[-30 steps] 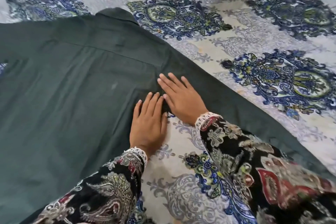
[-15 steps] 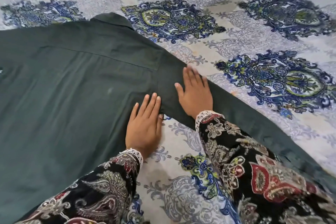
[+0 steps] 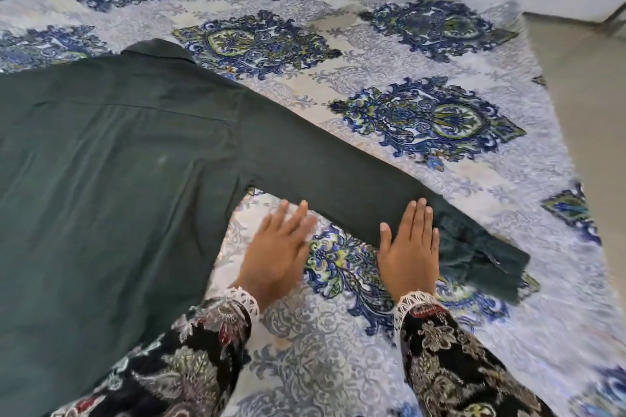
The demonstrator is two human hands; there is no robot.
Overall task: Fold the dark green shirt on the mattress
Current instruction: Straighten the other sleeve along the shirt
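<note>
A: Entry. The dark green shirt [image 3: 111, 179] is lying back-up and spread flat on the patterned mattress [image 3: 423, 54], collar pointing to the far side. Its long sleeve [image 3: 325, 176] is stretching out to the right, ending in a rumpled cuff [image 3: 481, 254].

B: Hands?

A: The right hand [image 3: 408, 249] is pressing flat on the sleeve near the cuff, fingers straight and close together, gripping nothing. The left hand [image 3: 276, 252] is blurred, fingers extended and slightly apart, hovering over or resting on the mattress just below the sleeve; contact is unclear.

B: Handling estimate?

A: Judging it light, soft and limp; it is likely sliding and creasing easily. Best hold is probably a pinch at the cuff and another at the shoulder seam [image 3: 237, 132], so the sleeve is carried across taut.
</note>
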